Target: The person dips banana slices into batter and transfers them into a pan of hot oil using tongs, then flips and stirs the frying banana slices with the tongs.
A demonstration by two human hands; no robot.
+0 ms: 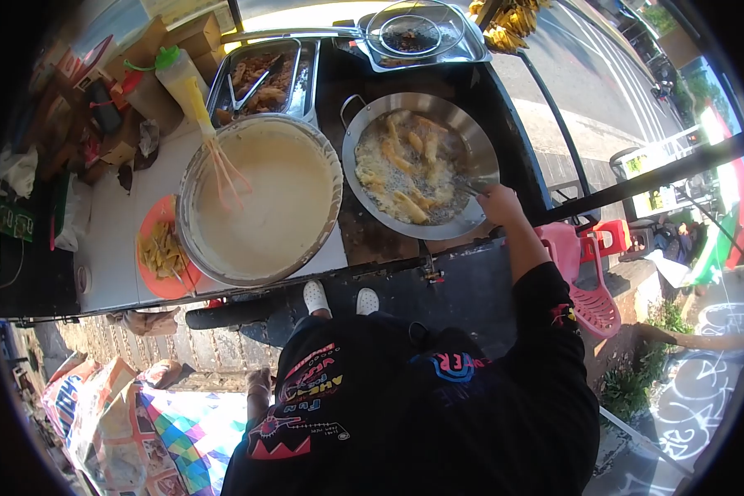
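Observation:
My right hand [500, 204] is closed around the handle of a thin metal utensil [471, 190] at the right rim of a wide metal frying pan [481, 132]. The utensil's working end is hard to make out. Several battered pieces [409, 207] fry in bubbling oil inside the pan. What looks like my left hand [259, 393] hangs low beside my black top, its fingers not distinguishable. Left of the pan stands a large metal bowl [336, 178] of pale batter [277, 194], with a whisk [223, 165] resting in it.
An orange plate [149, 277] of sliced food sits left of the bowl. Behind are a metal tray [306, 83] with fried food and tongs, a strainer [413, 29] over another tray, and a squeeze bottle [180, 83]. Bananas [508, 29] hang at the back. A pink chair [591, 289] stands right.

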